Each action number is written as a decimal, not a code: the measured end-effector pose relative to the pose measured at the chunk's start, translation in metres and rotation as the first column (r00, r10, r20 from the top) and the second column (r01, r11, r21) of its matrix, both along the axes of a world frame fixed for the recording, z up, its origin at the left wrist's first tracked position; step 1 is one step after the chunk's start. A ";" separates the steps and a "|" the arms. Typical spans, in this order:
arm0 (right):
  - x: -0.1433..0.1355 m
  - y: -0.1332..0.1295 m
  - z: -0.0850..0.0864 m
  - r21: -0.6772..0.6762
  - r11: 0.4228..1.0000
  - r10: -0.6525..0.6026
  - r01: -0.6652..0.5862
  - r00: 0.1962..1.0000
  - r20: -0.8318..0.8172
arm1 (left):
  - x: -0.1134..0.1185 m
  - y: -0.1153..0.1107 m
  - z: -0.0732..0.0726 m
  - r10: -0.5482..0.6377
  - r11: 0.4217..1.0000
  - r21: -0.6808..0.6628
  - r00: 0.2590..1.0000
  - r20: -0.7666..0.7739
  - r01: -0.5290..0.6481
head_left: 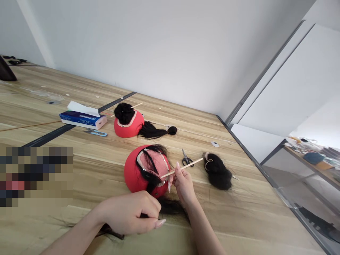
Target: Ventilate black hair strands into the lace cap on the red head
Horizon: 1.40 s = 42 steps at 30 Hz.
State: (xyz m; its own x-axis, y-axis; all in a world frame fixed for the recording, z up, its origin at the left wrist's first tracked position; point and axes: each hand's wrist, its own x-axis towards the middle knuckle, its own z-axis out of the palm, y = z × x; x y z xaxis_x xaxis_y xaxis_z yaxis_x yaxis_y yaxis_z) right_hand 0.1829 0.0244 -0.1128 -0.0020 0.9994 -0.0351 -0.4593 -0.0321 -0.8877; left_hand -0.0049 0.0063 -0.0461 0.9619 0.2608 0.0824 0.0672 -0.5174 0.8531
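A red dome-shaped wig block (134, 170) lies on the wooden table, with pink mesh netting (159, 161) pinned on it and black hair along the netting's edge. My right hand (183, 182) pinches a thin pale wooden stick (190, 164), whose left end meets the netting near the hair. Whether that end carries a needle or hook is too small to tell. Closer to me, my left hand (132, 212) is closed in front of the block. Its fingers grip a lock of black hair (114, 232), partly hidden under the palm.
Black scissors (187, 159) and a bundle of black hair (217, 171) lie right of the block. Behind stand a second red block (127, 129) with hair and a stick, a tied hair bundle (159, 131), blue thread snips (97, 132) and a tissue pack (83, 118). A wall borders the table.
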 end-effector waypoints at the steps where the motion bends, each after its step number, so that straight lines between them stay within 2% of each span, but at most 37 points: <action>1: 0.000 0.000 0.000 -0.001 1.000 0.000 0.000 1.000 0.004 | 0.000 0.000 -0.001 -0.002 1.000 -0.002 1.000 0.002 0.002; 15: 0.003 -0.002 0.002 0.037 0.999 0.000 0.002 0.999 -0.033 | -0.001 0.001 -0.007 0.012 0.999 -0.032 1.000 0.019 -0.011; 18: 0.004 -0.003 0.004 0.070 0.997 -0.040 0.043 0.998 -0.053 | 0.001 0.001 -0.009 0.023 0.999 -0.038 1.000 0.016 -0.023; 24: 0.007 -0.002 0.009 0.166 0.982 -0.080 0.091 0.994 -0.075 | 0.005 -0.001 -0.019 0.099 0.995 -0.033 0.995 0.019 -0.099; 33: 0.005 -0.003 0.006 0.114 0.985 -0.103 0.128 0.973 -0.205 | 0.011 -0.002 -0.029 0.198 0.980 -0.032 0.980 0.031 -0.197; 38: 0.007 -0.001 0.014 0.151 0.976 -0.120 0.155 0.969 -0.218 | 0.012 -0.002 -0.032 0.203 0.977 -0.064 0.979 -0.011 -0.204; 42: 0.011 0.003 0.029 0.193 0.961 -0.161 0.200 0.966 -0.202 | 0.010 0.000 -0.030 0.211 0.973 -0.097 0.978 0.000 -0.210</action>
